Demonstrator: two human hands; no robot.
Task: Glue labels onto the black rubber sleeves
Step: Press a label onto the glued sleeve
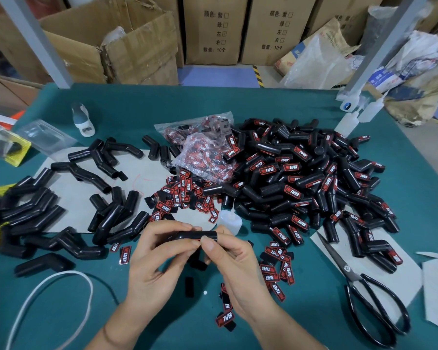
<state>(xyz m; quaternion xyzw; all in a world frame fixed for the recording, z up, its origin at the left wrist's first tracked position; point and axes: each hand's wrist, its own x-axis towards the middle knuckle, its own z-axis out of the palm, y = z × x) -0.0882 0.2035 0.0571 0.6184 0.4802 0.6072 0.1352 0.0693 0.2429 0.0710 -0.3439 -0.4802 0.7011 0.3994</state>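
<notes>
Rubber sleeve (196, 235) is gripped at both ends by left hand (154, 258) and right hand (234, 263) near the table's (276, 102) front edge, while a clear bag (200, 152) mid-table holds labels.

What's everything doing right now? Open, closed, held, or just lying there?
Left hand: grips the held sleeve.
Right hand: pinches its other end.
Held sleeve: off the table, between both hands.
Glue bottle: lying down, unheld.
Scissors: closed, flat.
Label bag: open, labels spilling out.
</notes>
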